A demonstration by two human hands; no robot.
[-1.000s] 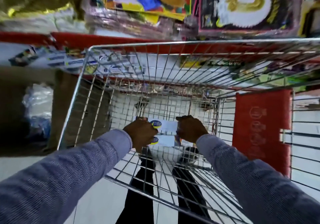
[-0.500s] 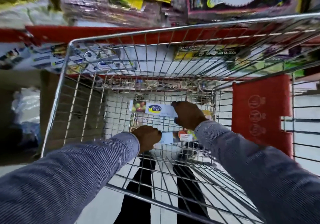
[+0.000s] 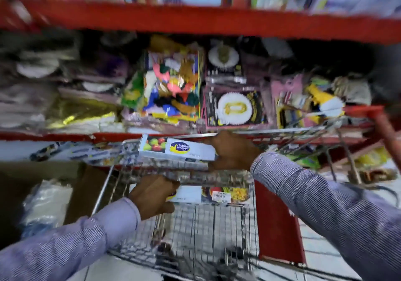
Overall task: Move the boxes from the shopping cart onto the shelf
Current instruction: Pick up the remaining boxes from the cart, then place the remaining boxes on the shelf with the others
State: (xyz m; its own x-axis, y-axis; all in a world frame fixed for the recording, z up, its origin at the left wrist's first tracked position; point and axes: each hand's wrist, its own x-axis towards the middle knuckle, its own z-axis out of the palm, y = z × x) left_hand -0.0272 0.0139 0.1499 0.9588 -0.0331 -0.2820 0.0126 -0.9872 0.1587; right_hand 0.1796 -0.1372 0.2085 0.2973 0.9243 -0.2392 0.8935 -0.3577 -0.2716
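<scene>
Two long, flat-sided cardboard boxes, glossy white with printed fruit pictures, one in each hand. Right hand (image 3: 233, 151) wrapped round the end of the upper box (image 3: 176, 148), fingers curled over its far edge and thumb side beneath, clamped on the card; box level with the front rim of the shopping cart (image 3: 217, 226), stretching away leftward from the fingers, a blue oval logo near its middle. Left hand (image 3: 153, 195) closed on the near end of the lower box (image 3: 208, 195), fingers folded over the top face, box running rightward from the fingertips, a white price sticker and a yellow food picture at the far end; lower, inside the wire basket. Cart of thin chromed wire in a square grid, blurred by motion. Just beyond the right-hand fingers, a red metal shelf (image 3: 65, 137) edge, chipped; above it crinkly clear-wrapped party packs (image 3: 173, 85), bright and jumbled, soft with blur. Striped woven sleeves (image 3: 325, 204) on both forearms.
</scene>
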